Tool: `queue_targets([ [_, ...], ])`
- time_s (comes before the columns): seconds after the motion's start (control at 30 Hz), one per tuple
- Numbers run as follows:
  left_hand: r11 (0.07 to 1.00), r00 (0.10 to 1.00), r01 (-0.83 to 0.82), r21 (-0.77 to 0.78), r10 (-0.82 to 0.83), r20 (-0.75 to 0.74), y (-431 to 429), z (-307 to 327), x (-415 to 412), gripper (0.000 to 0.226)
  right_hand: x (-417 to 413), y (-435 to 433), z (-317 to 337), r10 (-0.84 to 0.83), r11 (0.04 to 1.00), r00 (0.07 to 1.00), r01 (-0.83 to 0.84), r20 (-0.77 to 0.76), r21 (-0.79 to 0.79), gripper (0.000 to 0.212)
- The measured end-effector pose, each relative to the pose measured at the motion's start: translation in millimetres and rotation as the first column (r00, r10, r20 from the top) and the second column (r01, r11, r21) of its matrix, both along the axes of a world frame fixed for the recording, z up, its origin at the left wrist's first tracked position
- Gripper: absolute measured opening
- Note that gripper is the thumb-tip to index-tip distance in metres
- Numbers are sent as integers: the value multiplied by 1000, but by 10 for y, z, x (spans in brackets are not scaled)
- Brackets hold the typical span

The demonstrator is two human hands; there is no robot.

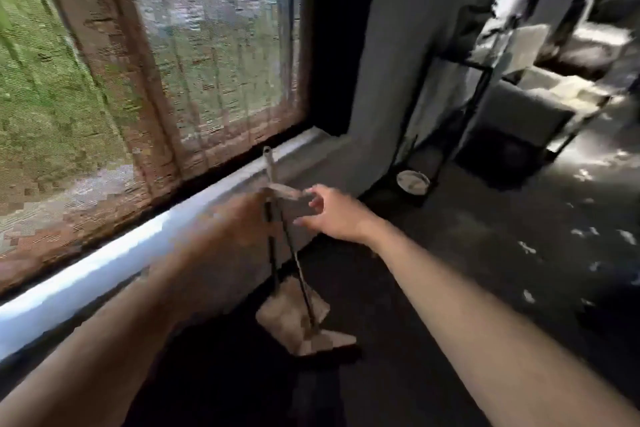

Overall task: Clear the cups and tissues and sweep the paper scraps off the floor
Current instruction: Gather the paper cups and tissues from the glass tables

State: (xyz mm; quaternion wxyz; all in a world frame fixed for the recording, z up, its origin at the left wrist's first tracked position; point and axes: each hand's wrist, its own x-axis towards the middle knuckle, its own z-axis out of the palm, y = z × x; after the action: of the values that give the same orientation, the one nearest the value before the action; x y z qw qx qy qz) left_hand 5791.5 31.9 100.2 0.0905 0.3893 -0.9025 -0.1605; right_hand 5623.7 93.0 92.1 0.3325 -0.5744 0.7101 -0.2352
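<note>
Floor (450, 288): dark, with a lit grey patch at 3 o'clock.
Scraps (528, 248): white bits scattered on the floor at 3 o'clock, well apart from the dustpan.
Window (173, 62): 9 to 12 o'clock, mesh screen, pale sill (138, 253) below.
Dustpan (294, 319): on the floor at 6 o'clock, under the sill; two thin handles (268, 166) rise from it to centre.
Rack (478, 97): black frame, 2 o'clock, by the grey wall (388, 80).
Left hand (239, 218): blurred, at the handles; grip cannot be told.
Right hand (332, 215): fingers spread, just beside the handle tops, holding nothing.
</note>
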Motion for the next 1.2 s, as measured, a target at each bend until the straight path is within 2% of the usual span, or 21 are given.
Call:
queue_targets([
  [0.07, 990, 998, 35, 139, -41, 41, 143, 73, -632, 58, -547, 395, 94, -132, 991, 991, 132, -33, 1, 67],
  [0.2, 964, 970, 229, 133, -237, 46, 590, 133, -2012, 68, -1666, 1286, 130, -393, 920, 917, 392, -64, -23, 61],
  [0.33, 885, 891, 445, 138, -453, 31, 1178, 151, -3421, 69, -2876, 2181, 128, -571, 818, 806, 574, -157, -27, 64],
  [0.43, 814, 821, 562, 144, -571, 26, 1622, 178, -4485, 70, -3808, 2806, 176, -683, 726, 718, 687, -132, -22, 65],
  [0.6, 745, 754, 649, 153, -657, -2, 2165, 319, -5984, 70, -5148, 3500, 436, -773, 629, 617, 776, -148, -53, 64],
  [0.87, 739, 749, 659, 139, -661, -37, 1903, 453, -7951, 71, -6977, 3448, 615, -817, 575, 561, 811, -136, -107, 63],
  [1.0, 723, 728, 686, 81, -685, -45, 1496, 437, -9047, 71, -8028, 3057, 582, -847, 529, 530, 829, -48, -180, 58],
  [1.13, 675, 675, 737, 20, -736, -49, 972, 589, -10246, 60, -9189, 2524, 716, -875, 480, 481, 844, -62, -240, 58],
  [1.2, 649, 649, 761, 30, -759, -44, 766, 740, -10880, 64, -9756, 2281, 851, -883, 462, 466, 844, -55, -271, 59],
])
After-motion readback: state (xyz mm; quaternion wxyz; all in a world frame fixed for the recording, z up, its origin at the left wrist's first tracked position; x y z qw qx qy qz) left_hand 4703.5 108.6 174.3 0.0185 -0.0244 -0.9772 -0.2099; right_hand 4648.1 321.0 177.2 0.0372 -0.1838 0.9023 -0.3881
